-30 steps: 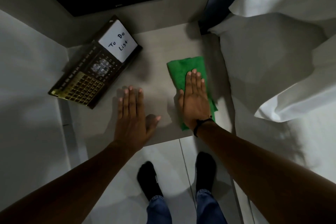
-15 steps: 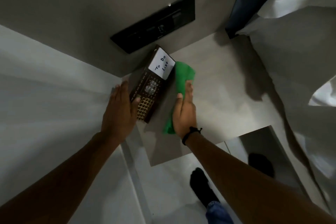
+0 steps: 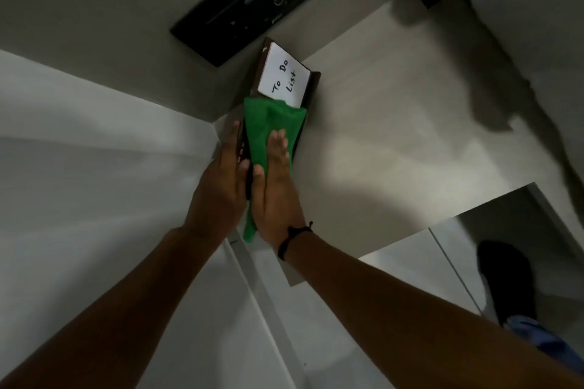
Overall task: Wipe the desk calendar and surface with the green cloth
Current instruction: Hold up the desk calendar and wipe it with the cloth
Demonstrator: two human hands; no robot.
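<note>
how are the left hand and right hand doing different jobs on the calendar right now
The right hand lies flat on the green cloth, pressing it onto the desk calendar; the left hand is bare and rests along the calendar's left edge. Only the right wrist wears a black band. Both touch the calendar.

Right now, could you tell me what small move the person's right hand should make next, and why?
Probably slide the green cloth up over the white To Do List pad: the right hand presses it on the desk calendar's lower part, the left hand steadying.
</note>
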